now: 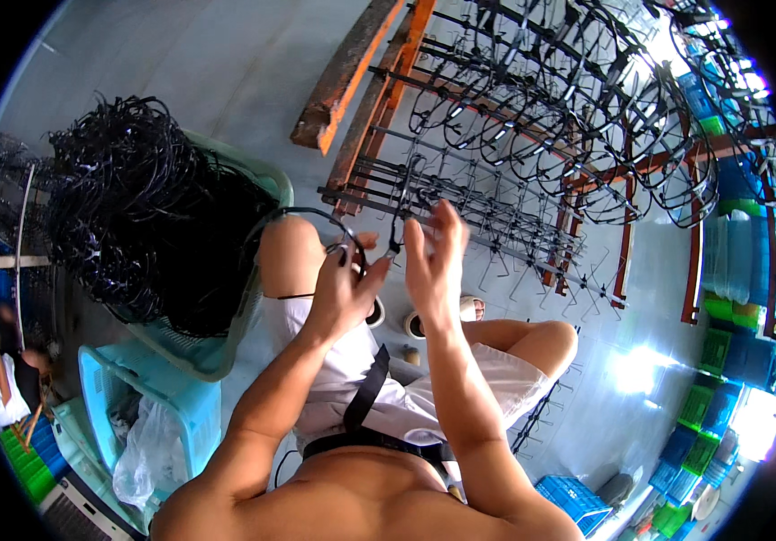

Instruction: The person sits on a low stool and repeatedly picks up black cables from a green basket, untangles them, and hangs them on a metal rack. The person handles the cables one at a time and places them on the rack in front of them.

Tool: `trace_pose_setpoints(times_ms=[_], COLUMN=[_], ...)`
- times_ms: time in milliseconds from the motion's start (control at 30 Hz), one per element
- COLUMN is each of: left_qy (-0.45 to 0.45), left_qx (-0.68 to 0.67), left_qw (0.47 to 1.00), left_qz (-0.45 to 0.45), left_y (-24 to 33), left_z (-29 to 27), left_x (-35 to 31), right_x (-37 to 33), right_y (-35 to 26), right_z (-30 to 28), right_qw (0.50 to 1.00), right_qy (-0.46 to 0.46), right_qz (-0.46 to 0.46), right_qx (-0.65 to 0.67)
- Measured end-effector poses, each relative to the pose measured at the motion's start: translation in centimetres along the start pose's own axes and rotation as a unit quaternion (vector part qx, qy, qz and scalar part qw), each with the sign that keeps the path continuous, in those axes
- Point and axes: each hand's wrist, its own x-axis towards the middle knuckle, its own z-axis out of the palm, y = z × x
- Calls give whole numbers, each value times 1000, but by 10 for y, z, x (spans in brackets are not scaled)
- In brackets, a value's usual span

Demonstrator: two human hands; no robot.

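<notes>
In front of my knees, my left hand (345, 287) is closed around a thin black curved strip (302, 211), which arcs out to the left over my knee. My right hand (436, 261) is raised beside it, thumb and fingers apart, with nothing visible in it. Between the two hands a black looped piece (398, 225) hangs by the lowest bars of a rack of black hooked rods (496, 212). Whether my left fingertips touch that piece is hard to make out.
A green basket (284, 185) heaped with tangled black strips (136, 180) stands at left. Nearer is a light-blue crate (203, 424) with a clear plastic bag (149, 451). Many black hoops (541, 99) hang on the rack's upper part. Blue and green crates (712, 397) line the right.
</notes>
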Motion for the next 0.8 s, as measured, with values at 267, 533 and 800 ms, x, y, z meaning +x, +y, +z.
trace_pose_setpoints(times_ms=[267, 533, 800], left_qy=[-519, -446, -194], left_qx=[165, 260, 32], left_qw=[830, 831, 978], left_qz=[121, 208, 65], left_y=[78, 109, 33], left_z=[-73, -58, 4], left_x=[-49, -18, -17], right_x=[-25, -12, 11], right_y=[-89, -69, -45], right_z=[-72, -109, -133], right_qw=[793, 743, 720], right_qy=[-550, -658, -52], right_qz=[-262, 123, 315], right_qx=[-33, 7, 616])
